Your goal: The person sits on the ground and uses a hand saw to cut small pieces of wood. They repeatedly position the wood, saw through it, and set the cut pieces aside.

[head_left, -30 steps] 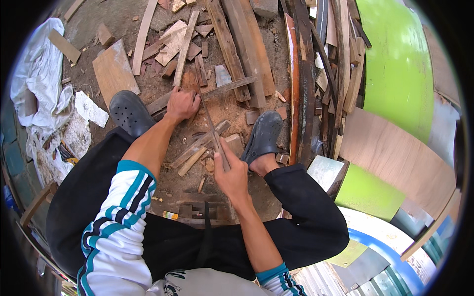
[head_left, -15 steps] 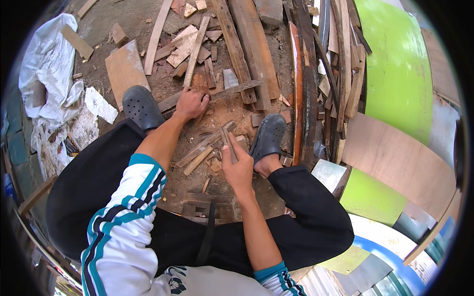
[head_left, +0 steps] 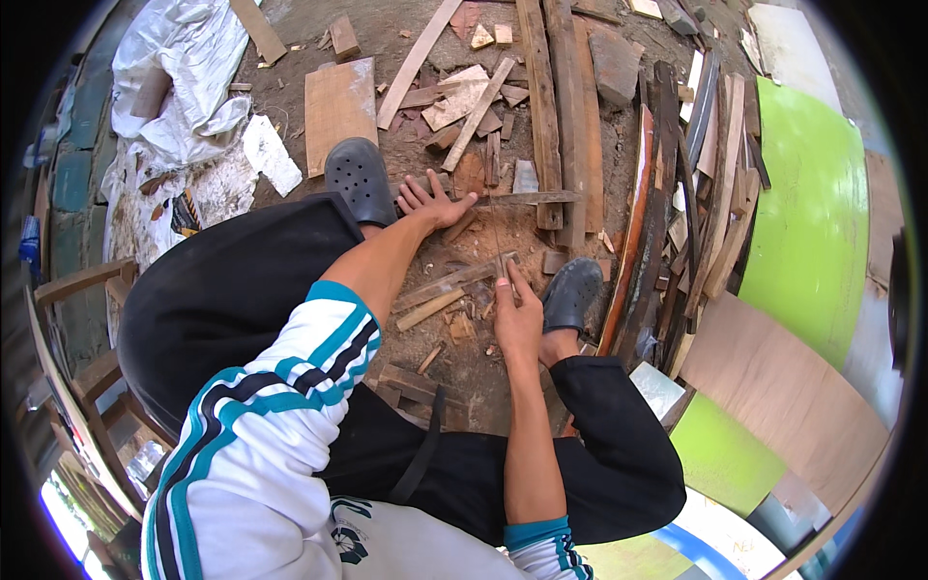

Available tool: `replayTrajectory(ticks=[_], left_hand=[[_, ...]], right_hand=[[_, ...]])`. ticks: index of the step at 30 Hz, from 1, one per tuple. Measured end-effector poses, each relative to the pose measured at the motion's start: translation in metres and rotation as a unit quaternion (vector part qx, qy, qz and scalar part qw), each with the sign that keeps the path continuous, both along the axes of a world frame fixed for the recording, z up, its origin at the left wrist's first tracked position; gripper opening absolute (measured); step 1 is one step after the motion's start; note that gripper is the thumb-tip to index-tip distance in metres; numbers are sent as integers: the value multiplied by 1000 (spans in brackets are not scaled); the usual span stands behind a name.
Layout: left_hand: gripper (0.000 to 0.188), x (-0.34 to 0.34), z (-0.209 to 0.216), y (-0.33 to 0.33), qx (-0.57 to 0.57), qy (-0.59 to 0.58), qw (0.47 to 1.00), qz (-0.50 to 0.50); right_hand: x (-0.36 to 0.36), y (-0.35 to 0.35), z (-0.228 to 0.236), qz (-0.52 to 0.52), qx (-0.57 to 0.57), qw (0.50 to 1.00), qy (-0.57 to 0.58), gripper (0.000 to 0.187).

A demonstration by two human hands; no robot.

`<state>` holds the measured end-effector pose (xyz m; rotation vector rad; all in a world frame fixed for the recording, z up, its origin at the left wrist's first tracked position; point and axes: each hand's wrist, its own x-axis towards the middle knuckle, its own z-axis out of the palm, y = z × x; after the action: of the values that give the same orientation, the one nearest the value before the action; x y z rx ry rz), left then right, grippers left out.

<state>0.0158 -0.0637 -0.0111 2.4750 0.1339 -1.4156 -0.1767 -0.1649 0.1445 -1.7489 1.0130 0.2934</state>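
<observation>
My left hand lies with its fingers spread over the left part of a narrow wooden strip, its thumb pointing toward the strip's bare right end. In my right hand, closed, is the wooden handle of what looks like a handsaw. Its thin blade shows edge-on as a dark line running up to the strip, just right of my left thumb. Sawdust covers the ground under the strip. Offcuts of wood lie left of my right hand.
Grey clogs on my feet, left and right, flank the work. Long planks lie ahead, and stacked timber strips to the right. Green panels are farther right. A white sack and a flat board lie left.
My left hand has gone from curled over the wood to spread fingers. My right hand has shifted slightly, showing the thin blade line. The whole view has swung left, so things appear farther right.
</observation>
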Motion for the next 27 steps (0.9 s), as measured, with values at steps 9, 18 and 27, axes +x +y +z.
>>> replayTrajectory(ticks=[9,18,27], left_hand=[[137,8,10,-7,-2,34,998,49],[135,8,8,-12,5,12,998,68],[133,4,6,-11,16,16,998,62]], right_hand=[[-35,13,54,-84,68,994,14,42],[-37,12,43,-15,-4,999,-28,43],[-67,17,72,-10,3,1000,4,42]])
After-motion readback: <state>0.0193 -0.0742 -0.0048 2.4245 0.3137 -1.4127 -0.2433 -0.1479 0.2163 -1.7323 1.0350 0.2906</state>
